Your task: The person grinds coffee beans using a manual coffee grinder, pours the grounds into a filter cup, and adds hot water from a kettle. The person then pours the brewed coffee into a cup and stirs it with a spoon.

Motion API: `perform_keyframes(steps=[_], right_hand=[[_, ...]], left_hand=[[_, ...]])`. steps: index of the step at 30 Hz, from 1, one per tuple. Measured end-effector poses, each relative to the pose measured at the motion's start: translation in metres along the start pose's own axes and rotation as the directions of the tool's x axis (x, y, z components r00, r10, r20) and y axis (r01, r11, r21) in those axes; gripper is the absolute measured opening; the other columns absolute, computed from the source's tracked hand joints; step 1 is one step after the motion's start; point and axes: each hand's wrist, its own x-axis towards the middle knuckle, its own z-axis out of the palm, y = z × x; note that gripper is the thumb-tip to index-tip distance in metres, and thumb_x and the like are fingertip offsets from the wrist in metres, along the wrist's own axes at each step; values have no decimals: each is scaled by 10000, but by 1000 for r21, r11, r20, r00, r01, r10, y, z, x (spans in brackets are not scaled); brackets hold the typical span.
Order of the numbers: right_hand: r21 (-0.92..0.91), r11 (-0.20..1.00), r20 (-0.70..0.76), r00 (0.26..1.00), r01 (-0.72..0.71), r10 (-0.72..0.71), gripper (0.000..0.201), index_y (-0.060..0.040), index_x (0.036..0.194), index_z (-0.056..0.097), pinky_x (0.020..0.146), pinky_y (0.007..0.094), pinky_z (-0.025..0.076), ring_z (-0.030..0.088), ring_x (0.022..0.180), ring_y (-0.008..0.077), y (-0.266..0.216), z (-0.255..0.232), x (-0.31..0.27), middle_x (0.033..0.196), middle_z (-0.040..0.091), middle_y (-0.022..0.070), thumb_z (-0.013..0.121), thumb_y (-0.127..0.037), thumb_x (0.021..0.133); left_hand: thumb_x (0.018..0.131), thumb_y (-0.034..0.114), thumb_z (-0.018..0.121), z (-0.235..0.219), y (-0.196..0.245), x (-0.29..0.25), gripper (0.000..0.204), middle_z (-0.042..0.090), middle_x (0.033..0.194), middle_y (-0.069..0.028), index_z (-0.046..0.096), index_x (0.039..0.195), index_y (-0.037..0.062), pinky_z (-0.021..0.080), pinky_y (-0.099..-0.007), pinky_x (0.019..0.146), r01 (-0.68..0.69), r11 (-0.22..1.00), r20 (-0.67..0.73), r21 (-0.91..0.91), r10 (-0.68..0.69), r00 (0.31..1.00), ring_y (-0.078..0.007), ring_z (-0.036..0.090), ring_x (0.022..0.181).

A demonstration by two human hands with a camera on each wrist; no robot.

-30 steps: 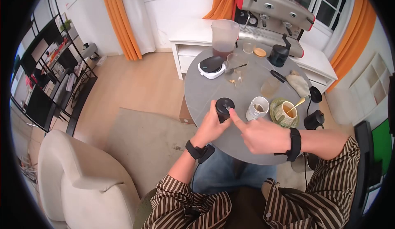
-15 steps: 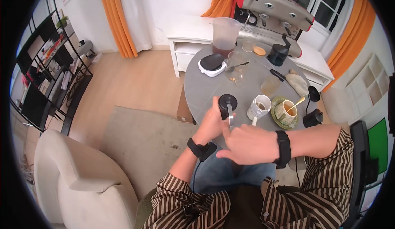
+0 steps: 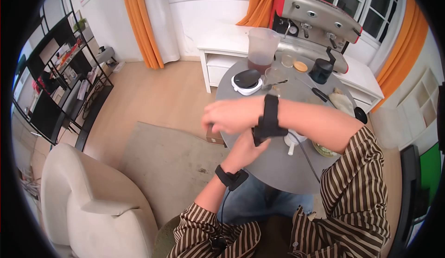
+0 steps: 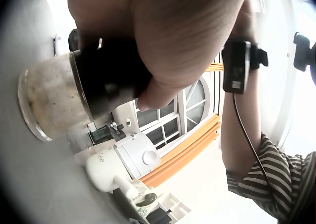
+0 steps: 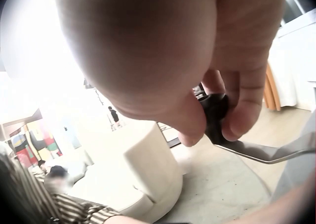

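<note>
My left hand (image 3: pixel 243 153) grips a manual coffee grinder around its black body (image 4: pixel 106 80). Below the body, the clear glass jar (image 4: pixel 52 98) has pale grounds inside, its base right at the grey round table (image 3: pixel 282 174). Over the grinder reaches my right hand (image 3: pixel 236 113), hiding most of it in the head view. In the right wrist view, thumb and fingers pinch the black knob (image 5: pixel 215 112) at the end of the metal crank arm (image 5: pixel 266 155). Right of the grinder stands a white mug (image 3: pixel 290 141), partly behind my right forearm.
A green saucer (image 3: pixel 326 152) peeks out under my forearm. Farther back are a white scale (image 3: pixel 242 90) with a black item on top, a plastic pitcher (image 3: pixel 263 47) of brownish liquid and a black hand-cranked jar (image 3: pixel 321 71). Behind stands an espresso machine (image 3: pixel 320 24).
My right hand has moved from the crank's near side up and left across the grinder and now pinches the knob. The crank had swung out toward me. My left hand keeps its grip.
</note>
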Motion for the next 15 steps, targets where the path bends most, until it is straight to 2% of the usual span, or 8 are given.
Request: perform_keyframes(steps=[1,3,4,7,8,10,13,15], right_hand=[[-62,998,-10,1000,-16,16,214,-3,1106,624,949,445,484,578,1112,356,16,-9,2,1111,644,168,636,-105,919],[-73,996,-88,995,-51,44,204,0,1083,651,937,449,486,604,1075,375,52,-17,-6,1054,676,187,652,-101,906],[-85,982,-93,983,-169,161,221,0,1092,653,925,455,491,619,1059,379,56,-24,-17,1055,683,190,665,-100,895],[-74,953,-160,947,-294,280,247,-13,1124,645,930,456,492,618,1088,372,73,-30,-62,1088,667,185,681,-126,908],[-93,936,-168,932,-341,322,246,-24,1140,634,940,454,485,607,1096,373,71,-31,-79,1098,654,177,670,-116,914],[-84,913,-187,907,-398,378,248,-33,1154,623,947,454,478,599,1098,377,69,-28,-113,1109,642,172,657,-102,918],[-59,901,-234,883,-430,406,232,-10,1132,615,908,461,495,619,1041,391,52,-18,-159,1083,643,176,642,-91,917],[-50,877,-232,860,-478,455,226,-4,1124,615,886,455,502,619,1011,395,23,-11,-182,1059,632,178,635,-87,915]], left_hand=[[910,174,722,-1,4,0,512,638,1100,-142,450,1310,6,510,-378,847,-1,1000,-9,5,1,1000,-244,637,942],[890,145,746,-2,10,-1,536,627,1052,-140,402,1274,-4,510,-376,823,120,989,-39,-91,-123,992,-243,628,917],[874,134,767,-6,13,-1,543,610,1022,-133,391,1245,5,505,-360,830,203,975,34,-85,-201,979,-229,620,924],[879,145,768,-9,23,0,514,596,1025,-126,404,1219,16,505,-353,844,271,953,75,-133,-263,962,-211,611,939],[879,145,768,-8,21,0,514,596,1025,-126,404,1219,16,505,-353,844,273,952,80,-136,-264,961,-211,611,939],[881,144,767,-5,18,0,510,594,1026,-113,409,1223,22,509,-343,826,171,976,8,-133,-171,985,-200,607,912],[881,136,766,-6,22,0,501,592,1034,-107,417,1223,23,512,-341,818,202,970,14,-138,-202,979,-195,607,908],[880,134,767,-5,19,1,499,589,1032,-99,423,1224,26,512,-339,818,188,973,5,-137,-189,982,-187,604,908]])
